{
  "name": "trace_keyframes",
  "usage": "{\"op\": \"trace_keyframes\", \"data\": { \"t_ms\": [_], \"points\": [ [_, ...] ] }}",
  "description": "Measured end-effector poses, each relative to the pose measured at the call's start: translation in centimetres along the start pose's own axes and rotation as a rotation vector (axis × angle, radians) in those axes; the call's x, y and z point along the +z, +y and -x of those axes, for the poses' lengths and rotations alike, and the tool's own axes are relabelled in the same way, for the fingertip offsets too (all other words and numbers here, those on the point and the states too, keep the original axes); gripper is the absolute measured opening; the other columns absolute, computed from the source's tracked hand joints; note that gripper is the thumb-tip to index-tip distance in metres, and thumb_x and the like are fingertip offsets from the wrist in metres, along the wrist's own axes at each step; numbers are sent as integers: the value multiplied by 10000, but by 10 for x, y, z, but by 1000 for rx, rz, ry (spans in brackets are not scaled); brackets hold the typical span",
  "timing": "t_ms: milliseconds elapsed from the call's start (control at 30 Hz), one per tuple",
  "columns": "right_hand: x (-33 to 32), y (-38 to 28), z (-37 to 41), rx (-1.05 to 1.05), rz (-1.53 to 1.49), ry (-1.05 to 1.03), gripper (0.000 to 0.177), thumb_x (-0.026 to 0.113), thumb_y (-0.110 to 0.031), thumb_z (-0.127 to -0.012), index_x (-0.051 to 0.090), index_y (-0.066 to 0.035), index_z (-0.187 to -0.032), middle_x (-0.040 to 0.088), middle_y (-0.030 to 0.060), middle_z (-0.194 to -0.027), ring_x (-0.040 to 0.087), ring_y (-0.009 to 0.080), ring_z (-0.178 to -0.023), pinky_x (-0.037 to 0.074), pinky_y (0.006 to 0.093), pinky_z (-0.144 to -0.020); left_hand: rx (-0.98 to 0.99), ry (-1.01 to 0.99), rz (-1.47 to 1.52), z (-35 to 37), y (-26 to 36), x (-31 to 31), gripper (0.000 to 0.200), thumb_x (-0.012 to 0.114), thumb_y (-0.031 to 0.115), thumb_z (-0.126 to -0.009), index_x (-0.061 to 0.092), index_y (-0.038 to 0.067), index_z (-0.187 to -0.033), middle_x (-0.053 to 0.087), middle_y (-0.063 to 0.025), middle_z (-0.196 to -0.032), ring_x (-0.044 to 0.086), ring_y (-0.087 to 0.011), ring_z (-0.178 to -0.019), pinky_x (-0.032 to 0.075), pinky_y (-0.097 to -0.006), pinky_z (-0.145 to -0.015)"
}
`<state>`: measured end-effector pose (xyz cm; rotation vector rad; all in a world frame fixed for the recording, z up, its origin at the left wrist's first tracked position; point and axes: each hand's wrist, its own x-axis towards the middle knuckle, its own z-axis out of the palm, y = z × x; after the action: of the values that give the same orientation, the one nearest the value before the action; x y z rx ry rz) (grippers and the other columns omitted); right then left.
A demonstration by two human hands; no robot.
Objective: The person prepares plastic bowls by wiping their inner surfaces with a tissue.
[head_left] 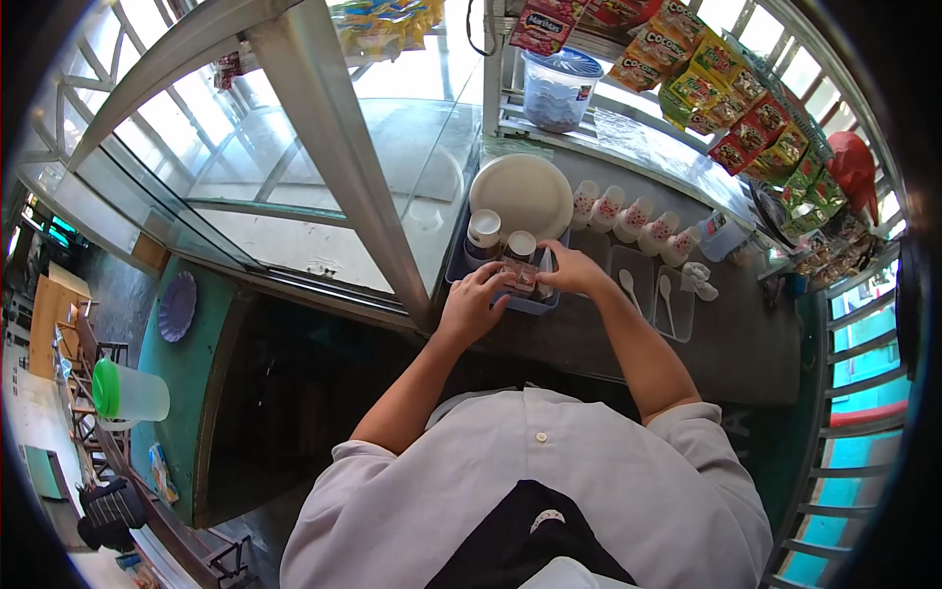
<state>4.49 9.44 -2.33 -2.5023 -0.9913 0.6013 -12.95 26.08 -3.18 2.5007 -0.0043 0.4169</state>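
A blue plastic basket (535, 306) sits on the dark counter in front of me, with two white-lidded jars (484, 229) in it. Between my hands is a small clear packet with reddish print (520, 279), at the basket's near side. My left hand (475, 302) reaches in from the left, its fingers closed over the packet's left part. From the right, my right hand (575, 271) curls round the packet's right side, thumb low and index finger raised near the jar. What lies under the fingers is partly hidden.
A round off-white lid (521, 194) leans behind the jars. Several printed cups (633, 218) stand in a row to the right, near clear trays with white spoons (667, 294). A glass case (324, 196) borders the left; a lidded tub (560, 93) and hanging snack packets (721, 79) are behind.
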Motion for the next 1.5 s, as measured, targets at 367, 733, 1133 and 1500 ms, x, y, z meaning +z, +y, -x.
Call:
{"op": "trace_keyframes", "data": {
  "t_ms": [367, 733, 1133, 1500],
  "points": [
    [-5, -26, 25, -188, -89, 457, 473, 655, -236, -713, 562, -120, -1162, 638, 119, -877, 615, 288, -860, 464, 378, -829, -110, 28, 116, -24, -28, 17, 355, 749, 216, -729, 658, 154, -1067, 611, -49, -1037, 631, -214, -741, 510, -326, -682],
    [26, -40, 20, -187, 315, 270, 547, 745, -382, -642, 561, -163, -1108, 663, 49, -940, 552, 229, -1018, 256, 514, -942, -146, -2, 265, -27, -37, 10, 329, 763, 248, -747, 606, 51, -958, 632, -88, -897, 607, -178, -626, 500, -311, -626],
    [-22, -3, 20, -198, -593, 168, 551, 763, -96, -730, 534, -42, -1228, 609, 88, -1113, 575, 129, -979, 456, 275, -891, -75, 228, 413, -24, -34, 8, 473, 558, 388, -909, 510, 27, -1211, 590, -167, -1118, 622, -266, -920, 508, -341, -763],
    [-13, 4, 30, -225, -823, 67, 524, 759, -73, -686, 538, -52, -1161, 577, 46, -1036, 577, 131, -968, 468, 288, -887, -172, -27, 729, -31, -25, 5, 645, 759, 106, -746, 455, 88, -1314, 586, -99, -1194, 581, -203, -1085, 492, -355, -887]
  ]
}}
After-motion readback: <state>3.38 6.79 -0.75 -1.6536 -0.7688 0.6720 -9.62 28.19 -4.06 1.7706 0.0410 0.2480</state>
